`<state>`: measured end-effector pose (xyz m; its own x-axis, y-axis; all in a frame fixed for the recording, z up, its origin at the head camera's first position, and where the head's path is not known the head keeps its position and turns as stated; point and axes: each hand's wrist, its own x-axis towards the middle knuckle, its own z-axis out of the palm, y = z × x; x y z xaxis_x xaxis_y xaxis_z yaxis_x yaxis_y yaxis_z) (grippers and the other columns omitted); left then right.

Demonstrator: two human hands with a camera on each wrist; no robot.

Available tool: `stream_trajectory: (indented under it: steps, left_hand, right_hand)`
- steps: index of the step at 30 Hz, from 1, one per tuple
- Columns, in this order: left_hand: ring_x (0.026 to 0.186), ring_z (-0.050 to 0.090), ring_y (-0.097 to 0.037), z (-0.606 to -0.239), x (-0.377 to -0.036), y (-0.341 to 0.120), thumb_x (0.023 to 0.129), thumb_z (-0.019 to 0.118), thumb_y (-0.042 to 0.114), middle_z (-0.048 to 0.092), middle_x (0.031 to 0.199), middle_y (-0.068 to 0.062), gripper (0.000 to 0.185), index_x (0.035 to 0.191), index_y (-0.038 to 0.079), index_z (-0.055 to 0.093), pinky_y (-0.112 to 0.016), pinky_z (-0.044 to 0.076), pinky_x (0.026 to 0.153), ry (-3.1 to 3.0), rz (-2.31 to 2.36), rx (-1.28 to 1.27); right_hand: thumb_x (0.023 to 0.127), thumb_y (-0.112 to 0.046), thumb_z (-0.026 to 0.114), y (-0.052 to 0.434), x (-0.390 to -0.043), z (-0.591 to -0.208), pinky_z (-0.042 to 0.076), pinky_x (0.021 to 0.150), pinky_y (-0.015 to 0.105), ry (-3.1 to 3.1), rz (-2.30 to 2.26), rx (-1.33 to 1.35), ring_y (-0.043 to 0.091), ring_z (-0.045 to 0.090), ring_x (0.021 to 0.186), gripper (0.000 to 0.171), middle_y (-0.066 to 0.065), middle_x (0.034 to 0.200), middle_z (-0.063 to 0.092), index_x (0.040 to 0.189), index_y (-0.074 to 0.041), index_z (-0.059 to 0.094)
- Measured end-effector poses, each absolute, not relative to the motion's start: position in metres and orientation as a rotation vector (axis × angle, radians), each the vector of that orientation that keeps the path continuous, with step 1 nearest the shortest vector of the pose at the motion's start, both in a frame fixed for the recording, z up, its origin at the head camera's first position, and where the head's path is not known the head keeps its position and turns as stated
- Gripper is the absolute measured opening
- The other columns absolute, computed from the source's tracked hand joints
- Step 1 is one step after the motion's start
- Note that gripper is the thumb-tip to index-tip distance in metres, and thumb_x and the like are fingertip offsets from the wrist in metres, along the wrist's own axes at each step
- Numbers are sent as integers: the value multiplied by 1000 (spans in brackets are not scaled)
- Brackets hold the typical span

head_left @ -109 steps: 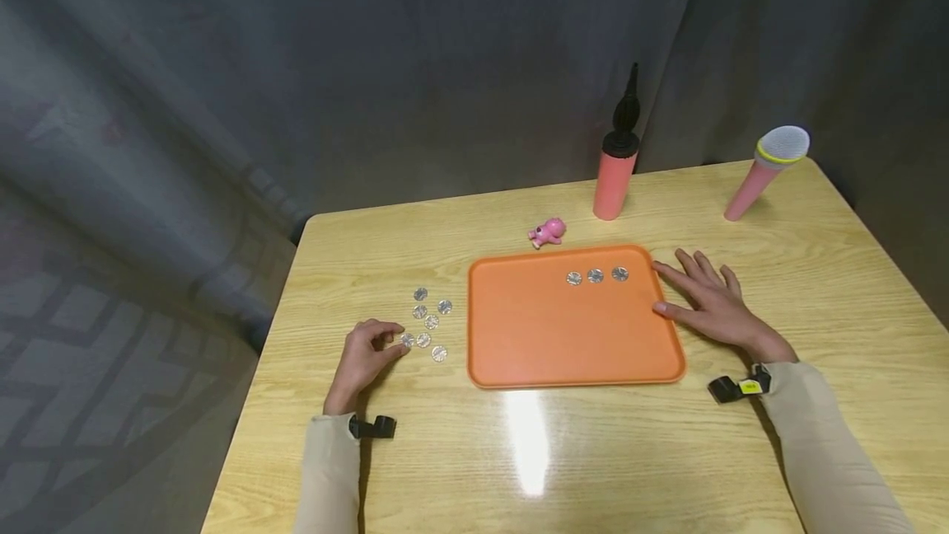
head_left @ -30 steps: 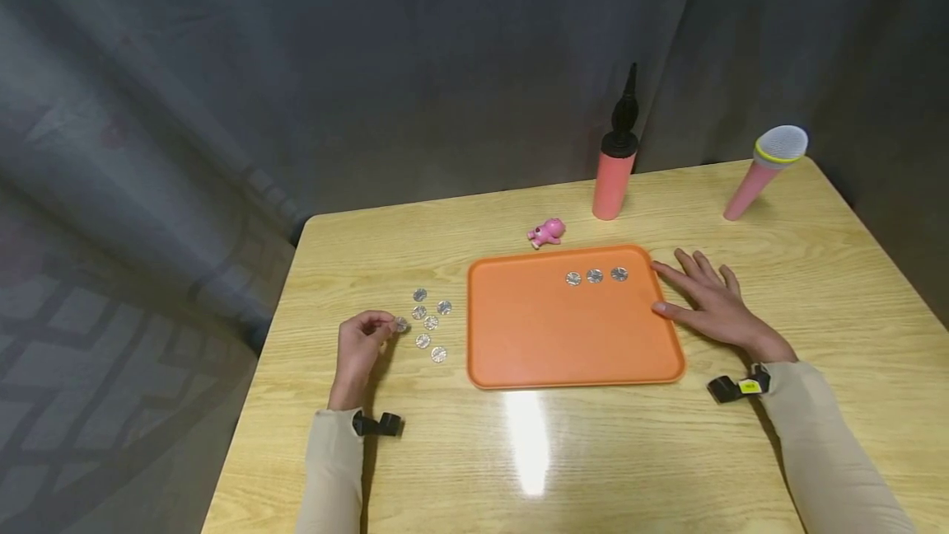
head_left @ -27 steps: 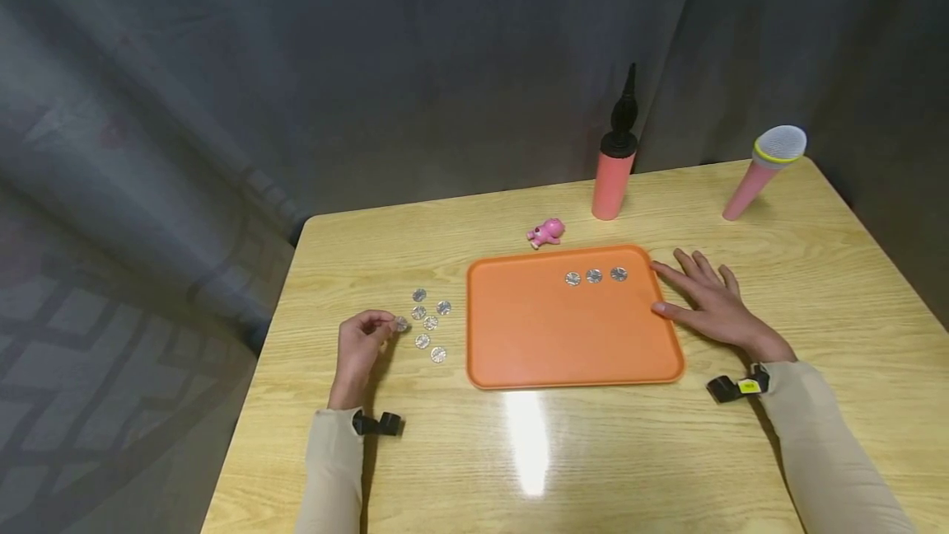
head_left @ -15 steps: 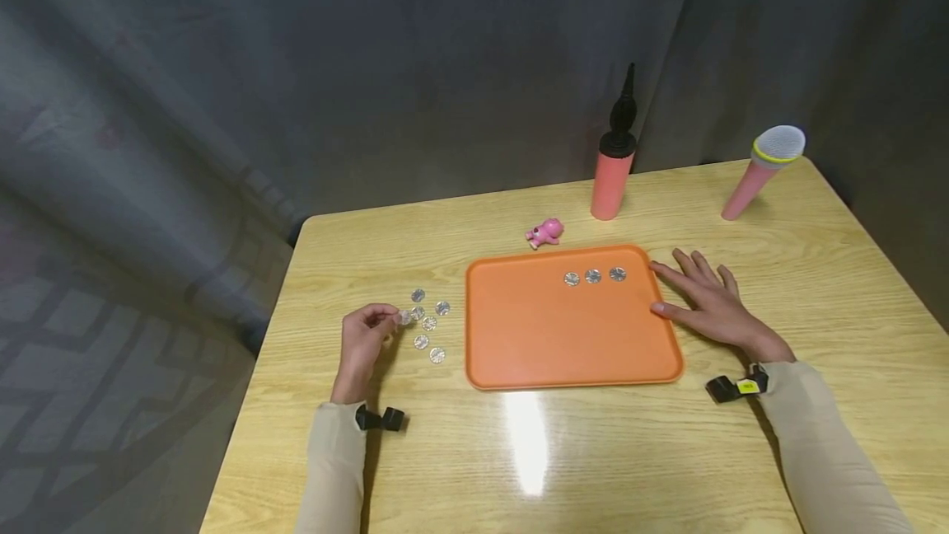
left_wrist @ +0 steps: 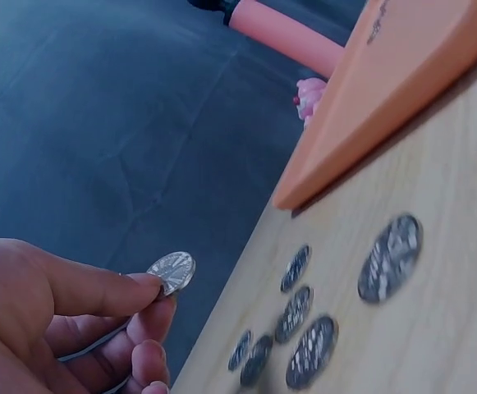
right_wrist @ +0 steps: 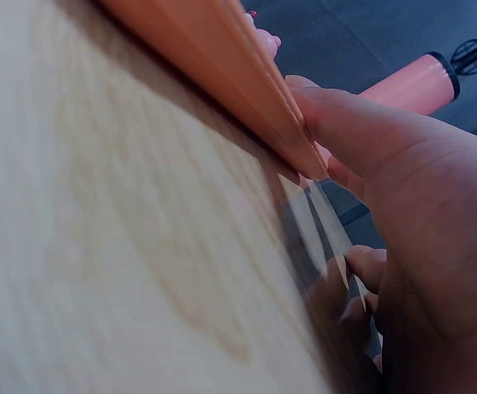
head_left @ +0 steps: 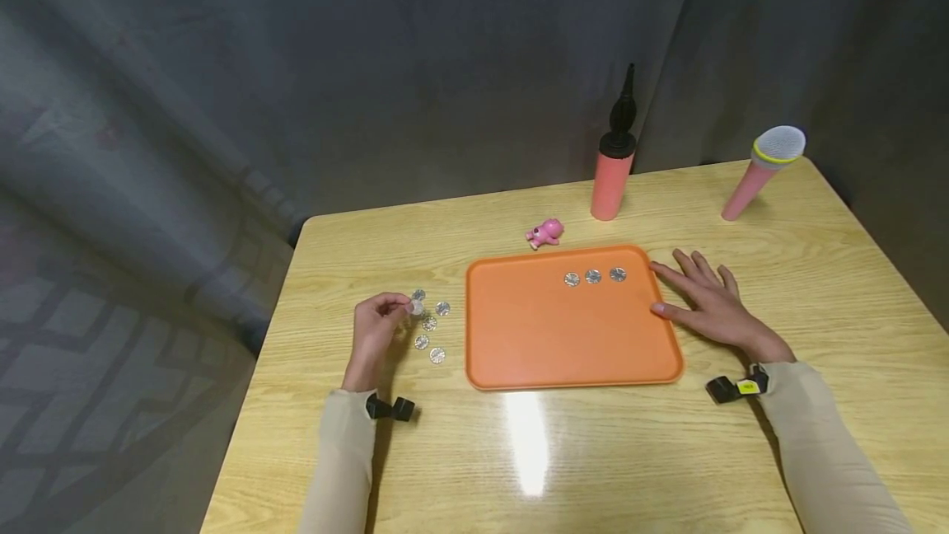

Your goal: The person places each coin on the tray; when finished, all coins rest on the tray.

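My left hand (head_left: 380,326) pinches a silver coin (left_wrist: 175,269) between thumb and fingers, raised off the table. In the head view that coin overlaps some of the several coins (head_left: 437,355) lying loose left of the orange tray (head_left: 563,328). Along the tray's far right part lie 3 more coins (head_left: 593,277) in a row. My right hand (head_left: 708,303) rests at the tray's right side, fingers spread. Its thumb and index fingertip touch the rim, as the right wrist view also shows.
Behind the tray lies a small pink toy figure (head_left: 545,233). A pink hand pump with a black top (head_left: 611,184) stands near the back edge, and a pink toy microphone (head_left: 752,184) stands at the back right. A dark curtain (head_left: 445,89) hangs behind the wooden table (head_left: 460,460).
My left hand has picked up the nearest-left coin and moved away from me and to the right with it, now over the other loose coins. The right hand has stayed at the tray.
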<state>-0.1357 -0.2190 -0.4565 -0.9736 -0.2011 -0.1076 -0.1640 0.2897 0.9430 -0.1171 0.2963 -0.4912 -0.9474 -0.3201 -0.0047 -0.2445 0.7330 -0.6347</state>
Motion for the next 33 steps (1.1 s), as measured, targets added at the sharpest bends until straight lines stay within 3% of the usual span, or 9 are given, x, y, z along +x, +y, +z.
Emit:
stream_trajectory:
  steps: [13,19,27,33]
  left_hand:
    - [70,57,-7,-448,-152,-185,88,67,-3,65,78,5,11,97,-8,71,-23,47,64,-2525,-1852,239]
    - [69,58,-8,-447,-160,-170,87,68,-4,65,76,5,14,98,-12,70,-25,51,67,-2492,-1906,192]
    - [70,57,-16,-444,-167,-150,88,68,-2,64,76,3,10,96,-7,71,-26,43,52,-2513,-1956,181]
    - [68,56,-24,-446,-173,-128,87,67,-4,63,73,3,8,92,-7,72,-26,43,55,-2514,-2000,68]
  right_hand:
    - [96,-37,63,296,-117,-491,-15,114,71,2814,-1008,-453,50,-8,154,73,28,166,7,159,-19,30]
    - [96,-37,63,295,-118,-490,-14,114,72,2810,-1004,-445,49,-8,154,73,27,167,6,158,-19,30]
    - [96,-37,63,295,-118,-489,-15,114,72,2813,-1003,-454,50,-8,154,73,28,166,6,158,-18,29]
    - [96,-37,63,295,-117,-489,-15,114,72,2816,-1003,-455,50,-8,154,73,28,166,7,159,-18,29]
